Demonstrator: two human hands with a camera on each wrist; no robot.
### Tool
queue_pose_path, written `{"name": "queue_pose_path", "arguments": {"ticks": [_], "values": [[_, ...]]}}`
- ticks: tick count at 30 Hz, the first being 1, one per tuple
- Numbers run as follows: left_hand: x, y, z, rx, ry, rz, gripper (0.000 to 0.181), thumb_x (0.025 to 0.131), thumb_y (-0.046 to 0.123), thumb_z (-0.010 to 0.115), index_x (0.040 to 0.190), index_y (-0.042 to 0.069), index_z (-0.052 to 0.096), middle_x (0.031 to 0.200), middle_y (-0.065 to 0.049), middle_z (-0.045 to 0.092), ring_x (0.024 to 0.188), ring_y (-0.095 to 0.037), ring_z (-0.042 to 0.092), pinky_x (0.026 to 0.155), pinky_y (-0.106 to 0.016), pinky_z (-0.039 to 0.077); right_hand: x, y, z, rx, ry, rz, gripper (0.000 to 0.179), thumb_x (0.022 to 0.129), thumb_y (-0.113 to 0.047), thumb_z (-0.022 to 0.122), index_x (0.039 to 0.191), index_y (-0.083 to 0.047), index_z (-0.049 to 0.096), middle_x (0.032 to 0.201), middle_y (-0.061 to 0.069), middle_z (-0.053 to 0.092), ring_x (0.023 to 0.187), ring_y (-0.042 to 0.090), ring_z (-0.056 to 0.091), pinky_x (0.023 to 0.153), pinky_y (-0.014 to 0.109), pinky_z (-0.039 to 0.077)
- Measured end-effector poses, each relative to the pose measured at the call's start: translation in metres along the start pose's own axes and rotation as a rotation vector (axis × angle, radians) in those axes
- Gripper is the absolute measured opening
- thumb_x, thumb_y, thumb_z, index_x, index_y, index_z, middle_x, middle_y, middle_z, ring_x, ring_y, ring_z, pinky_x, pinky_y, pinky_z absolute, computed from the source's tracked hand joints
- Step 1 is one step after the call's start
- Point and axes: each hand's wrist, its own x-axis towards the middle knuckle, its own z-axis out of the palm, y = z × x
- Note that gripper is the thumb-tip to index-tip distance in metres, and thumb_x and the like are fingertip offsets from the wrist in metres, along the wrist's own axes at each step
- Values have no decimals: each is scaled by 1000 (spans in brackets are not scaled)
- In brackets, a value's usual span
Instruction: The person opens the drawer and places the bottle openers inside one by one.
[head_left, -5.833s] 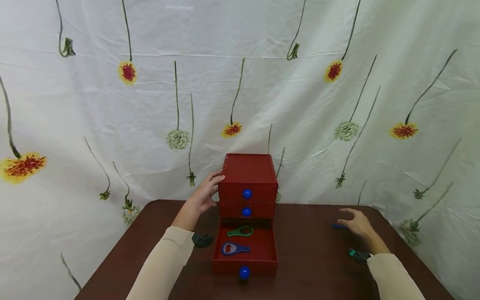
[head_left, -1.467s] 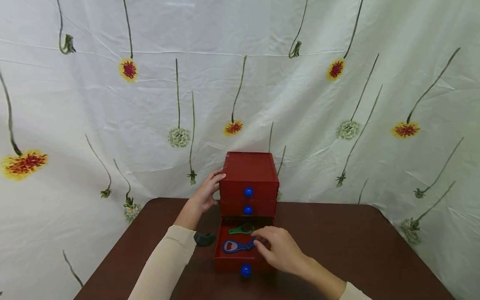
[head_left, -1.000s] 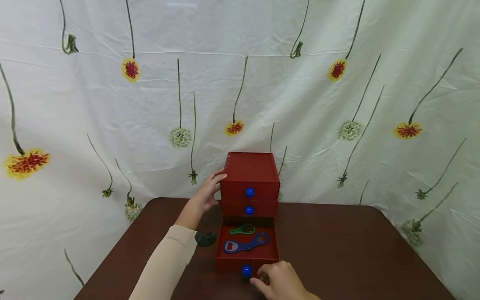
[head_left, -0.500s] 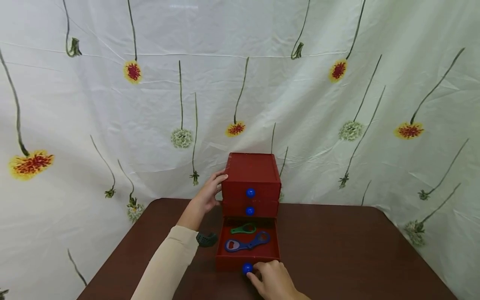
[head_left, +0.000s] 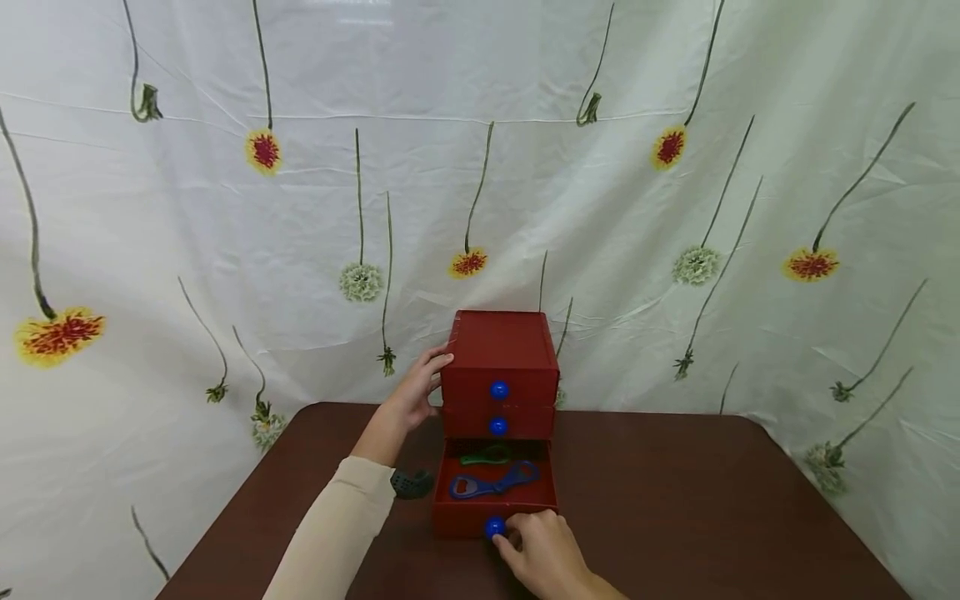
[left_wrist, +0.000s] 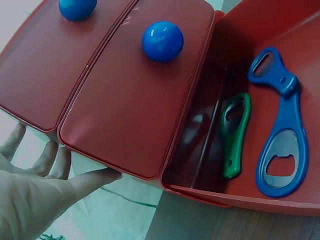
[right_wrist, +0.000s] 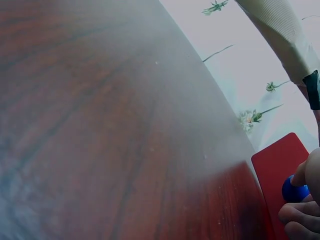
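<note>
A small red chest of drawers (head_left: 498,342) stands on the table, its bottom drawer (head_left: 461,523) pulled out. My right hand (head_left: 547,550) pinches that drawer's round blue knob (head_left: 494,527) between thumb and fingers; the right wrist view shows the same knob (right_wrist: 294,190) partly covered by fingers. Against the chest's left side rests my left hand (head_left: 412,396), its fingers spread and fairly straight. Inside the drawer lie a green bottle opener (left_wrist: 235,137) and, nearer the front, a blue bottle opener (left_wrist: 282,167). A second blue bottle opener (left_wrist: 267,69) meets the first one's handle end.
Two upper drawers with blue knobs (head_left: 498,390) are closed. Under everything is a dark brown table (head_left: 675,500) with rounded far corners. Behind it hangs a white flower-printed cloth (head_left: 600,250).
My right hand reached over the table's right side, then laid the second blue bottle opener in the drawer, let go, and took the knob. The drawer has slid slightly inward. The left hand stayed put.
</note>
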Motion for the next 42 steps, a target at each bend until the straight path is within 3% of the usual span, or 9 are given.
{"name": "queue_pose_path", "arguments": {"ticks": [17, 33, 42], "values": [[0, -1, -2, -5, 6, -4, 64, 107, 36, 57, 161, 17, 29, 167, -11, 22, 154, -39, 13, 102, -85, 14, 15, 13, 3, 1, 56, -28, 14, 92, -17, 80, 88, -3, 79, 68, -12, 67, 56, -11, 53, 51, 12, 45], [2, 1, 2, -18, 12, -3, 63, 106, 36, 59, 160, 19, 31, 167, -9, 23, 154, -37, 15, 101, -86, 17, 40, 30, 10, -35, 129, 7, 11, 91, -13, 81, 84, -5, 78, 67, -8, 68, 52, -9, 53, 48, 14, 43], [1, 0, 1, -17, 20, -9, 63, 106, 35, 58, 161, 19, 30, 168, -10, 19, 154, -38, 11, 101, -86, 12, 53, 37, 16, -68, 144, 24, 11, 91, -16, 81, 86, -6, 79, 67, -8, 68, 50, -9, 51, 44, 14, 41]]}}
